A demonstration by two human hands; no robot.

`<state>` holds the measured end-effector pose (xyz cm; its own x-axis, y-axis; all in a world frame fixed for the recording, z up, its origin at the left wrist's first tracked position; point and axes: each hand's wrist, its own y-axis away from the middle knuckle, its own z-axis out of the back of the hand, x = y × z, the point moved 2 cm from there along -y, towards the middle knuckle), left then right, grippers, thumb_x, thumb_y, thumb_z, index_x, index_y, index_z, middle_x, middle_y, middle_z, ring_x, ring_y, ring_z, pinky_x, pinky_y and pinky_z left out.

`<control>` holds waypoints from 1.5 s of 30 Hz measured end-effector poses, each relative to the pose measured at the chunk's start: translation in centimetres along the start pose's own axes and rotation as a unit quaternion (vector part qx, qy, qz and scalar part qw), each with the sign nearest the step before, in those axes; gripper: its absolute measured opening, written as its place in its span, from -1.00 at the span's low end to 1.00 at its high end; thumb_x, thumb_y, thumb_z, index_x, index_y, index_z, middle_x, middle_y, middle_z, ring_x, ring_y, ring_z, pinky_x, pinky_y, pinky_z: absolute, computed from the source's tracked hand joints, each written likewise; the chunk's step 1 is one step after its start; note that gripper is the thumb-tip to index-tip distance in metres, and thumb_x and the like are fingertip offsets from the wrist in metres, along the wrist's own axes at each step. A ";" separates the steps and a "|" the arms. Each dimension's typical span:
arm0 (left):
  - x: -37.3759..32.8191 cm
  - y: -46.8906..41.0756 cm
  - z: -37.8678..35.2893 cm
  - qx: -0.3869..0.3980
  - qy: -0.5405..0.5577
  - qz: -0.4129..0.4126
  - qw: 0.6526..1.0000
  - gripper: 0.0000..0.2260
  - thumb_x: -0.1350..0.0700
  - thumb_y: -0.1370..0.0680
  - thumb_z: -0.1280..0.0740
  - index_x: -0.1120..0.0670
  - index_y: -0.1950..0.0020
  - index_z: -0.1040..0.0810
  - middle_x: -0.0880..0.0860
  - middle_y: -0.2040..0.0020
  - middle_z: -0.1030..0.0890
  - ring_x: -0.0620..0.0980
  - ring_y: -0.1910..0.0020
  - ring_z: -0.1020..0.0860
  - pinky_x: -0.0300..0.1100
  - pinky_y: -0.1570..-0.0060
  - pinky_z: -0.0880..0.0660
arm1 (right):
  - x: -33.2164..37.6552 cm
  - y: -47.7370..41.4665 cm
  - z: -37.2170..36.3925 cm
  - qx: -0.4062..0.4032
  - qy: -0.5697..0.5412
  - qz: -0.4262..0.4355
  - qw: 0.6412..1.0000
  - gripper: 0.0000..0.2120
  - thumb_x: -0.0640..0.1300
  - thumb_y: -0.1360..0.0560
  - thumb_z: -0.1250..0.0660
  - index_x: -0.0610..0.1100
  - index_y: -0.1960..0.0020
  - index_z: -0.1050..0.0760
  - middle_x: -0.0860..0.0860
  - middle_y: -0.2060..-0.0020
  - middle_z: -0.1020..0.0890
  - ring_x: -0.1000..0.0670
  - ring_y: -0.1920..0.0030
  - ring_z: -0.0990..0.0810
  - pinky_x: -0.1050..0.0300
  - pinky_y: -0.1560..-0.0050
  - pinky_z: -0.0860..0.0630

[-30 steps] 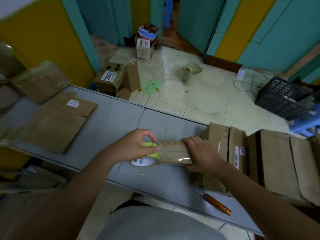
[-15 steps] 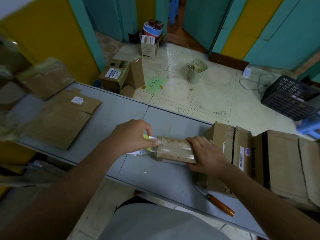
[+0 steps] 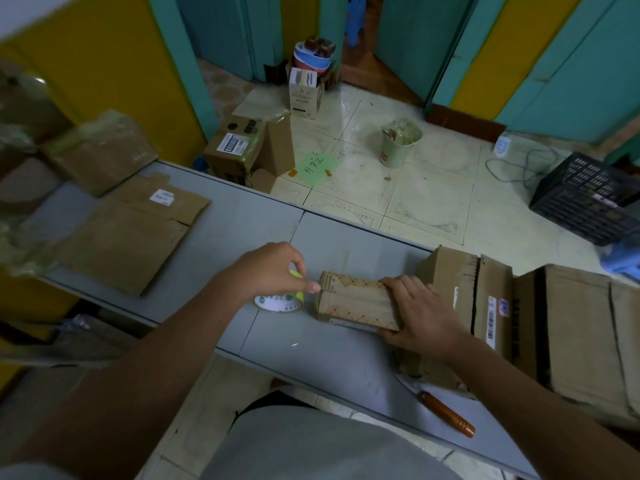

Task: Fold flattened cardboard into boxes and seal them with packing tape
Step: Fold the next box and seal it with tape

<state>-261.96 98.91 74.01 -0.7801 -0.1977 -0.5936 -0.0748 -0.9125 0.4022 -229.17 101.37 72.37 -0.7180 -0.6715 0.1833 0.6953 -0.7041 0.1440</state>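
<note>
Two grips: my left fingers [image 3: 313, 287] hold a yellow-green packing tape roll [image 3: 280, 302], right fingers [image 3: 394, 284] clasp a small brown cardboard box [image 3: 356, 303].

A grey table [image 3: 239, 233] with a seam across its top runs diagonally from the left edge of the frame to the lower right, and beyond it lies a floor of pale, glossy tiles [image 3: 433, 192] with faint worn patterns. Across the top of the frame stand yellow wall panels [image 3: 104, 71] alternating with teal panels [image 3: 571, 64], with a dark brown skirting board [image 3: 464, 123] at upper right. At top centre an open doorway [image 3: 365, 60] shows a reddish-brown floor, and the light is dim and even.
</note>
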 end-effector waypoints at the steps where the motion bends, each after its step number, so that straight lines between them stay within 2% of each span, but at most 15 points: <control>1: 0.2 -0.2 -0.1 0.008 0.008 0.004 1.000 -0.57 -0.47 -0.29 -0.52 -0.16 0.14 -0.70 -0.20 0.05 -0.66 -0.16 0.01 -0.61 -0.09 0.01 -0.56 | 0.0 0.0 -0.1 -0.001 0.001 -0.001 1.000 -0.12 0.40 -0.38 -0.36 -0.01 -0.55 -0.24 0.03 -0.28 -0.47 -0.02 -0.23 -0.45 0.02 -0.23 -0.43; 5: 1.0 -0.7 -0.8 0.022 0.041 0.008 0.999 -0.57 -0.45 -0.29 -0.57 -0.13 0.14 -0.73 -0.23 0.35 -0.60 -0.33 0.35 -0.58 -0.23 0.26 -0.43 | -0.1 0.2 -0.3 -0.014 -0.006 -0.005 1.000 -0.15 0.42 -0.36 -0.32 0.02 -0.51 -0.24 0.06 -0.24 -0.47 -0.01 -0.19 -0.46 0.03 -0.17 -0.44; 6: 1.2 -0.7 -0.9 0.027 0.051 0.006 0.998 -0.55 -0.45 -0.28 -0.57 -0.12 0.13 -0.73 -0.21 0.37 -0.62 -0.34 0.37 -0.59 -0.24 0.30 -0.43 | 0.0 0.2 -0.4 -0.019 -0.010 -0.006 1.000 -0.15 0.42 -0.36 -0.32 0.02 -0.50 -0.25 0.06 -0.22 -0.47 0.00 -0.18 -0.46 0.03 -0.15 -0.45; 8: 1.5 -0.6 -1.3 0.049 0.074 -0.003 0.996 -0.50 -0.48 -0.29 -0.56 -0.09 0.09 -0.73 -0.10 0.28 -0.71 -0.23 0.31 -0.68 -0.21 0.32 -0.55 | 0.0 0.3 -0.5 -0.020 -0.015 -0.005 1.000 -0.15 0.42 -0.35 -0.34 0.02 -0.50 -0.26 0.07 -0.22 -0.46 0.01 -0.18 -0.45 0.03 -0.16 -0.45; 12: 1.8 -0.4 -1.8 0.093 0.133 -0.020 0.987 -0.51 -0.46 -0.37 -0.51 -0.07 0.01 -0.74 -0.02 0.08 -0.77 0.06 0.04 -0.74 -0.04 0.11 -0.68 | -0.5 0.4 -0.2 -0.007 -0.044 0.002 0.999 -0.14 0.38 -0.36 -0.40 0.04 -0.53 -0.22 0.08 -0.28 -0.46 0.03 -0.23 -0.43 0.03 -0.24 -0.44; 14: 2.1 -0.1 -2.0 0.105 0.157 -0.028 0.982 -0.58 -0.37 -0.43 -0.51 -0.06 -0.02 -0.75 0.00 0.03 -0.77 0.09 -0.05 -0.74 0.12 -0.11 -0.67 | -0.9 0.2 0.3 0.002 -0.075 0.010 0.997 -0.14 0.35 -0.36 -0.44 0.06 -0.53 -0.22 0.09 -0.30 -0.46 0.06 -0.25 -0.43 0.01 -0.26 -0.44; 16: 2.5 0.4 -2.2 0.110 0.171 -0.030 0.979 -0.64 -0.28 -0.46 -0.53 -0.04 -0.04 -0.75 -0.01 0.01 -0.78 0.04 -0.05 -0.74 0.15 -0.20 -0.66 | -1.1 -0.4 1.0 0.011 -0.087 0.031 0.996 -0.16 0.31 -0.37 -0.49 0.07 -0.52 -0.26 0.10 -0.31 -0.48 0.08 -0.26 -0.43 -0.02 -0.25 -0.44; 19: 2.9 1.2 -3.1 0.085 0.197 -0.022 0.977 -0.76 -0.13 -0.52 -0.57 0.00 -0.04 -0.75 0.02 0.06 -0.78 0.02 0.03 -0.76 0.08 -0.10 -0.67 | -1.7 -2.0 2.3 0.022 -0.071 0.053 0.996 -0.16 0.24 -0.34 -0.57 0.08 -0.51 -0.30 0.10 -0.34 -0.49 0.05 -0.31 -0.42 -0.07 -0.28 -0.41; 23: 2.5 1.7 -4.9 0.022 0.230 -0.010 0.973 -0.81 -0.09 -0.54 -0.56 0.02 0.03 -0.73 0.03 0.14 -0.77 0.01 0.10 -0.75 -0.06 0.08 -0.61 | -2.7 -4.4 4.0 0.066 -0.073 0.039 0.994 -0.13 0.10 -0.31 -0.64 0.12 -0.51 -0.30 0.12 -0.41 -0.44 0.03 -0.42 -0.31 -0.14 -0.43 -0.32; 26: 2.0 1.6 -6.0 -0.007 0.244 0.001 0.970 -0.74 -0.13 -0.52 -0.54 0.06 0.06 -0.73 0.07 0.16 -0.76 0.07 0.09 -0.75 -0.09 0.10 -0.60 | -3.0 -5.3 4.4 0.090 -0.090 0.024 0.992 -0.13 -0.03 -0.32 -0.66 0.10 -0.51 -0.30 0.08 -0.43 -0.41 0.00 -0.45 -0.26 -0.16 -0.45 -0.32; 30: 2.2 1.0 -6.4 -0.012 0.227 0.019 0.974 -0.71 -0.18 -0.53 -0.55 0.04 0.10 -0.72 -0.01 0.23 -0.75 -0.05 0.19 -0.73 -0.15 0.15 -0.54 | -3.3 -5.7 4.3 0.105 -0.115 0.014 0.988 -0.13 -0.10 -0.33 -0.66 0.08 -0.51 -0.29 0.05 -0.41 -0.40 0.00 -0.44 -0.25 -0.11 -0.43 -0.35; 34: 3.3 0.9 -7.0 -0.009 0.229 0.049 0.972 -0.41 -0.45 -0.35 -0.49 0.11 0.14 -0.71 0.07 0.29 -0.73 -0.08 0.35 -0.67 -0.12 0.24 -0.52 | -3.4 -6.0 4.0 0.108 -0.134 0.014 0.985 -0.13 -0.10 -0.32 -0.67 0.08 -0.49 -0.30 0.04 -0.39 -0.40 0.00 -0.43 -0.25 -0.11 -0.43 -0.38; 36: 3.6 0.7 -7.4 -0.028 0.219 0.060 0.974 -0.35 -0.51 -0.31 -0.46 0.11 0.19 -0.68 0.03 0.35 -0.69 -0.09 0.40 -0.65 -0.13 0.30 -0.50 | -3.4 -6.2 3.9 0.113 -0.142 0.009 0.983 -0.13 -0.10 -0.31 -0.68 0.09 -0.49 -0.30 0.03 -0.40 -0.39 -0.02 -0.46 -0.25 -0.14 -0.45 -0.38; 40: 4.3 0.1 -8.1 -0.042 0.183 0.084 0.979 -0.33 -0.59 -0.32 -0.38 0.02 0.43 -0.41 -0.07 0.55 -0.36 -0.10 0.54 -0.37 -0.15 0.33 -0.29 | -3.6 -6.9 3.9 0.134 -0.136 0.004 0.982 -0.14 -0.07 -0.33 -0.67 0.12 -0.49 -0.27 -0.02 -0.51 -0.33 -0.10 -0.63 -0.06 -0.23 -0.57 -0.25; 45: 4.4 -0.4 -8.3 -0.070 0.123 0.092 0.986 -0.21 -0.72 -0.25 -0.28 0.07 0.40 -0.46 -0.06 0.55 -0.40 -0.15 0.55 -0.37 -0.16 0.36 -0.28 | -4.0 -7.7 4.0 0.149 -0.117 0.005 0.982 -0.12 -0.06 -0.34 -0.67 0.12 -0.51 -0.27 0.04 -0.56 -0.29 -0.12 -0.67 0.09 -0.31 -0.59 -0.16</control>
<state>-260.21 95.39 65.44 -0.5963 -0.4305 -0.6776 0.1544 -0.8898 0.4295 -231.47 110.42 74.46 -0.7076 -0.5831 0.3991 0.7065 -0.5754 0.4120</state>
